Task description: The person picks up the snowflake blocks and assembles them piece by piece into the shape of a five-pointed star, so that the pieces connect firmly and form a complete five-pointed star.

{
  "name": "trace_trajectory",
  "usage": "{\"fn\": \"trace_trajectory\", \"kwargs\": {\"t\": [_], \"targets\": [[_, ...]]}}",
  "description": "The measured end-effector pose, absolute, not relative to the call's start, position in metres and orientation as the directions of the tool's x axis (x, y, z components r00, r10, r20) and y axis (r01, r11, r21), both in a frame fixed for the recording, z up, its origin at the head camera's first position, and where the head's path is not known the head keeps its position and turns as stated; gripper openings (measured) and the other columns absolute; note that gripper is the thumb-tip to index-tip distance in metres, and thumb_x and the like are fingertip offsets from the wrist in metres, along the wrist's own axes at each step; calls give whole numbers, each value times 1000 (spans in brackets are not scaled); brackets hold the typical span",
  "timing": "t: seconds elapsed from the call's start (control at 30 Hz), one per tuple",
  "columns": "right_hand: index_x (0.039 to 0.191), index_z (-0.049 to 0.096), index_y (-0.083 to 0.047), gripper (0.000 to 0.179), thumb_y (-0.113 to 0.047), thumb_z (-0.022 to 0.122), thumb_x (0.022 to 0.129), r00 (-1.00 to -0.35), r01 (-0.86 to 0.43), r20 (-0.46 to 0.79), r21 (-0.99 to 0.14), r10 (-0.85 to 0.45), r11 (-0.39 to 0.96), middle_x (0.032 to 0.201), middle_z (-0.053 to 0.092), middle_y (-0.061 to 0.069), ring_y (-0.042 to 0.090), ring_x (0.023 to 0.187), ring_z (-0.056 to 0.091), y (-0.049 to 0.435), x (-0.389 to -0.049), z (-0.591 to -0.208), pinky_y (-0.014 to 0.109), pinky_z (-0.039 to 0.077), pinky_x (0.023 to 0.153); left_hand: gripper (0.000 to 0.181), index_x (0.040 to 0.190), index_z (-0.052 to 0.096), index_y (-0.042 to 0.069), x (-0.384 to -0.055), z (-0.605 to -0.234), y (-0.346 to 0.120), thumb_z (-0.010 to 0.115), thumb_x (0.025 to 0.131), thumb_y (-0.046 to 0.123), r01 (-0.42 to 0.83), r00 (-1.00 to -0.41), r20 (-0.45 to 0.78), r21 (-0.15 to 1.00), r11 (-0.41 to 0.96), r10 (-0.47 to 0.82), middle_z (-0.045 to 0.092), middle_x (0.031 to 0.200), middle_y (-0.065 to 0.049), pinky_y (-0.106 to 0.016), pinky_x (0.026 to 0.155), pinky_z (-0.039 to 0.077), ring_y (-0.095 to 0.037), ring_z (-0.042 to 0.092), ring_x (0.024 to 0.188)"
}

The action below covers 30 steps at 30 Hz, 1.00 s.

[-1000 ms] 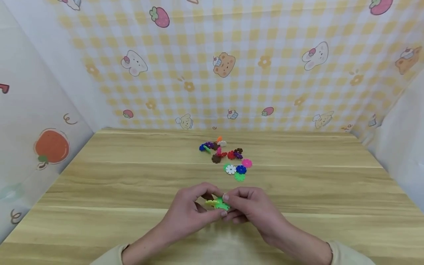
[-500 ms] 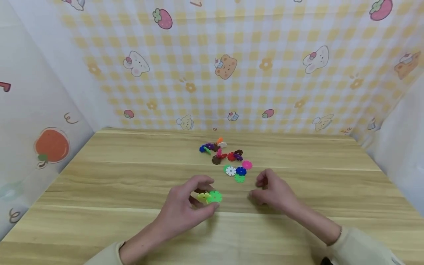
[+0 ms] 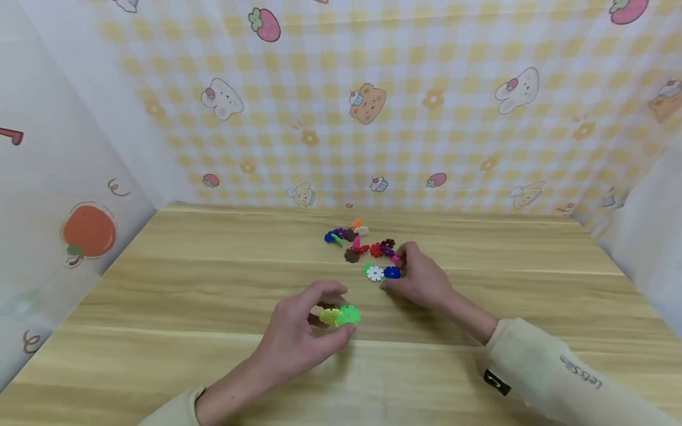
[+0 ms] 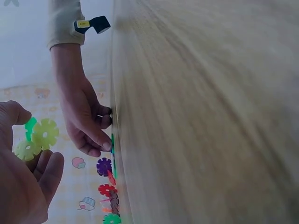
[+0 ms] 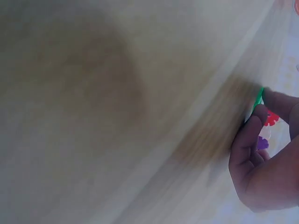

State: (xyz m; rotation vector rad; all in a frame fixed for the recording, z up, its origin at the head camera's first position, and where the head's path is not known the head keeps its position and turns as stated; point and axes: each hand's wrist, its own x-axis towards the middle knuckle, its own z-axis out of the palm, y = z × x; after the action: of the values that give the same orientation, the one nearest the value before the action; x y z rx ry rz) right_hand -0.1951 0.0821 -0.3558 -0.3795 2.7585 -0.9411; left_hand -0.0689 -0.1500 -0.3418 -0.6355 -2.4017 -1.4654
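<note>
The left hand (image 3: 298,328) grasps joined yellow-and-green discs (image 3: 348,315) in front of the white notched disc (image 3: 375,273). To that disc's right, the right hand (image 3: 424,278) is beside the blue disc (image 3: 392,273); its grip I cannot tell.

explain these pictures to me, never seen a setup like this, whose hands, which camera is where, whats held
No machine here: these are a person's two bare hands. The wide picture comes from a camera worn on the head; the other two come from cameras on the wrists, so the table looks tipped. The left hand holds a yellow-and-green cluster of notched discs. On the table lie a white disc, a blue disc and more coloured discs. The right hand is down among them, thumb at a green disc; whether it grips it is unclear.
</note>
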Motion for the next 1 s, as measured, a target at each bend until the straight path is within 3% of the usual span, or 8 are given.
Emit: {"fn": "trace_trajectory", "kwargs": {"t": [0.27,0.47,0.6,0.73,0.87,1.0], "targets": [[130,51,3,57,-23,80,88,-945,-187,-107,-599,-309,779,96,64,10,22,81,57,80,-196,-356,32,49,70,43,120,65,17,-68,-339,-148,82,82,9,455,-889,384,805,381,251,76,104,6,-27,66,60,-8,70,93],[136,46,3,68,-19,83,84,-926,-103,-176,-733,-333,672,99,68,10,19,80,60,93,-182,-348,31,53,71,41,121,66,13,-68,-339,-146,81,84,8,479,-877,401,776,410,264,75,104,3,-24,66,60,-9,70,88],[136,45,3,64,-18,81,87,-893,-40,-206,-850,-400,526,101,69,10,20,85,64,103,-166,-341,30,55,72,40,121,66,13,-68,-339,-145,81,84,7,495,-868,419,760,420,266,75,103,3,-23,67,60,-9,70,88],[124,53,2,40,-15,72,93,-806,83,-226,-959,-547,273,102,69,11,21,89,64,111,-149,-334,30,56,76,41,121,65,13,-67,-339,-143,80,84,7,504,-862,424,765,400,276,74,104,3,-23,67,60,-8,70,89],[106,64,-4,13,-17,63,101,-715,218,-199,-974,-670,56,96,69,6,16,83,61,110,-133,-329,26,54,75,43,122,64,13,-66,-338,-141,80,83,5,515,-856,437,773,370,278,74,106,2,-23,67,60,-9,70,92],[101,68,-8,12,-16,59,104,-701,206,-128,-978,-702,-28,92,71,3,13,80,60,108,-121,-328,25,53,73,43,122,64,11,-63,-338,-139,80,83,4,530,-846,452,771,353,283,74,108,0,-23,68,61,-10,71,94]]}}
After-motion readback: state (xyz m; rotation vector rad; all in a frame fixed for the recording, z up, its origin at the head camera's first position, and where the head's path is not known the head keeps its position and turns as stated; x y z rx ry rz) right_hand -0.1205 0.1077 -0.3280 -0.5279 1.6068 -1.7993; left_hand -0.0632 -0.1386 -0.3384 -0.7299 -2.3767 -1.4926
